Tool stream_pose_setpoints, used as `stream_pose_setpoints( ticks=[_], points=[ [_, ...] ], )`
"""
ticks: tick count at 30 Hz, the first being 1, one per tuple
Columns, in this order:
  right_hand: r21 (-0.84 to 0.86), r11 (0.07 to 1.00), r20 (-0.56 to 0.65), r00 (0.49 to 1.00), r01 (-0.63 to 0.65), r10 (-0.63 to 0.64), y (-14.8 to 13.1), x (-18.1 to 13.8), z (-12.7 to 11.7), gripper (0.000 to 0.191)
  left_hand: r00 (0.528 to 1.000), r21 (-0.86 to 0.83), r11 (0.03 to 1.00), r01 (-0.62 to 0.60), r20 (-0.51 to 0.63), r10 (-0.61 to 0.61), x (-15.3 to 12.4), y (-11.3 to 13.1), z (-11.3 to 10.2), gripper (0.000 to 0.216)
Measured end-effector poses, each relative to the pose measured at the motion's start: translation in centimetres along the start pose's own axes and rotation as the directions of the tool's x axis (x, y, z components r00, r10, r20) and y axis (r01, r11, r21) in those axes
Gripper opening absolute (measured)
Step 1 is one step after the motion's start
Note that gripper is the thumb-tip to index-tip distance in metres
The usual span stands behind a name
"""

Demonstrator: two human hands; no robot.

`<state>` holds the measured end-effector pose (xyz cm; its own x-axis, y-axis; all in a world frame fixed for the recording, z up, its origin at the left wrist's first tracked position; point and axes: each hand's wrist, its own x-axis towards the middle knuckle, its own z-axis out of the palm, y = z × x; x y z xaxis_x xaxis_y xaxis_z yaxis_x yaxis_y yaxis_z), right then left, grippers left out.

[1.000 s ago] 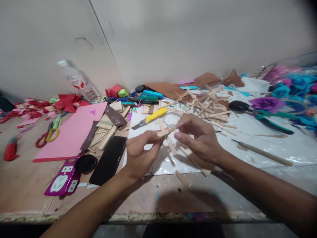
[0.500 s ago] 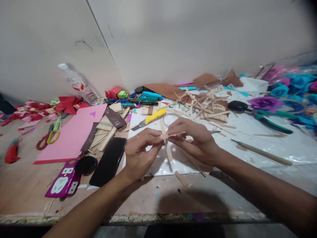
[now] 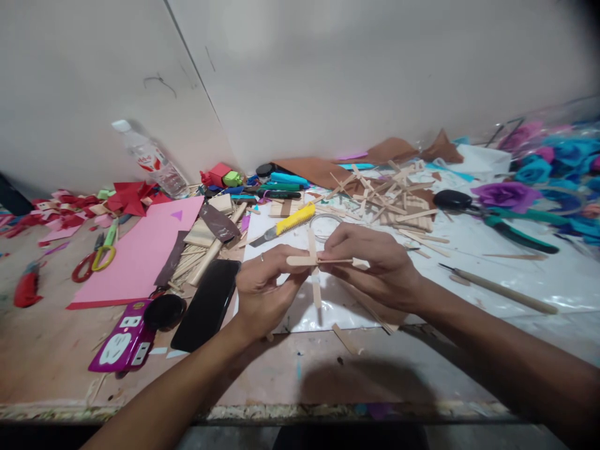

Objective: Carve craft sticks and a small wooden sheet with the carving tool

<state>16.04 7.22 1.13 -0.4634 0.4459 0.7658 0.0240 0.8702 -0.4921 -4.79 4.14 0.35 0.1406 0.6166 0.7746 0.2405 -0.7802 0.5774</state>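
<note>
A cross of flat wooden craft sticks is held up over the white sheet, one length upright and others pointing sideways. My left hand pinches it close to the centre from the left, the thumb below. From the other side my right hand grips it between thumb and fingers. A thin stick edge lies along the right fingertips; the exact joint at the middle is partly covered. Just behind the hands lie a yellow utility knife and a clear ring, perhaps a tape roll.
A pile of joined sticks lies behind my hands. To the right are pliers and a wooden-handled tool. Leftward are a black phone, a purple power strip, scissors and a leaning water bottle.
The cross has turned in my fingers, so a flat stick now shows over my left fingertips. My hands stay almost in place, and the view has shifted slightly.
</note>
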Motion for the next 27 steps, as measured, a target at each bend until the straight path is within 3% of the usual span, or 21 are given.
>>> stream_pose_setpoints(
  ticks=[4, 10, 13, 18, 24, 27],
  points=[
    [-0.006, 1.0, -0.028, 1.0, -0.006, 0.005, -0.4, 0.2, 0.2, 0.01, 0.998, -0.047, 0.997, 0.069, 0.02, -0.068, -0.1, -0.1, -0.1, 0.014],
    [0.087, 0.965, -0.054, 0.966, -0.246, 0.251, -1.0, 0.1, 0.8, 0.005, 0.988, -0.021, 0.99, 0.142, -0.066, -0.143, -0.2, -0.6, -0.2, 0.012],
    [0.121, 0.947, -0.08, 0.949, -0.296, 0.306, -1.0, 0.0, 1.1, 0.005, 0.98, -0.046, 0.98, 0.195, -0.025, -0.196, -0.4, -0.5, -0.1, 0.011],
    [0.088, 0.938, -0.115, 0.932, -0.336, 0.345, -0.9, -0.2, 1.4, 0.008, 0.946, -0.101, 0.941, 0.323, 0.078, -0.316, -0.5, 0.1, 0.1, 0.013],
    [0.048, 0.94, -0.179, 0.923, -0.337, 0.341, -0.7, -0.3, 1.4, 0.008, 0.927, -0.252, 0.893, 0.374, 0.133, -0.35, -0.7, 0.4, 0.4, 0.044],
    [-0.033, 0.96, -0.206, 0.941, -0.279, 0.267, -0.7, -0.3, 1.4, 0.005, 0.891, -0.326, 0.829, 0.455, 0.155, -0.428, -0.2, 0.6, 0.4, 0.029]
  ],
)
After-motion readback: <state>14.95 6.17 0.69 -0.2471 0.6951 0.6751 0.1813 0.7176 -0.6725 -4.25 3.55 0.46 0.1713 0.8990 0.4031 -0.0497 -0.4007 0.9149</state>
